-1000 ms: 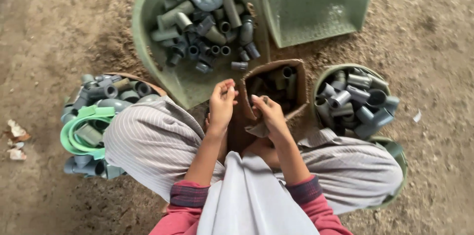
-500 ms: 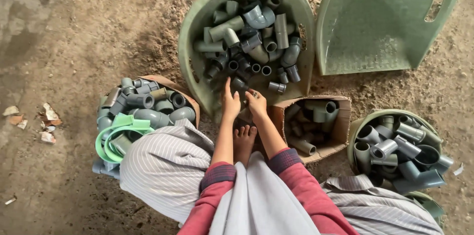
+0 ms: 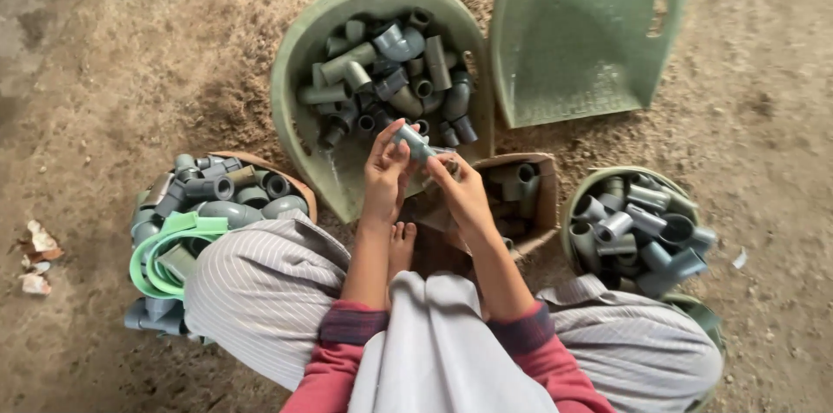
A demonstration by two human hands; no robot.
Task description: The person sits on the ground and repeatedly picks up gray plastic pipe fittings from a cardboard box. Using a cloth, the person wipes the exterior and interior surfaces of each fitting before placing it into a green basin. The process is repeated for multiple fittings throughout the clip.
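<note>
Seated on the dirt floor [image 3: 113, 49] with striped trousers drawn up, the person holds both hands together just above the knees. The left hand [image 3: 386, 174] and the right hand [image 3: 460, 192] close their fingers on one short grey pipe fitting [image 3: 411, 143] — it sits between them, its long axis slanting from upper left down to lower right, the left hand gripping its upper end and the right hand taking the lower end, where something thin and clear seems to wrap it, though I cannot tell what. Neither hand is nearer; both are touching it. Just beside the right hand lies a small cardboard box [image 3: 545, 196] with a few fittings inside. To the left, a heaped basket [image 3: 291, 187] of grey fittings carries one green strap [image 3: 165, 248] looped on top; to the right stands one round green bucket [image 3: 580, 205] of fittings. Farther out, just past the hands, one green tub [image 3: 304, 75] holds many more pieces — too many to count — and beside it one empty green tub [image 3: 573, 40] stands tipped on edge.
</note>
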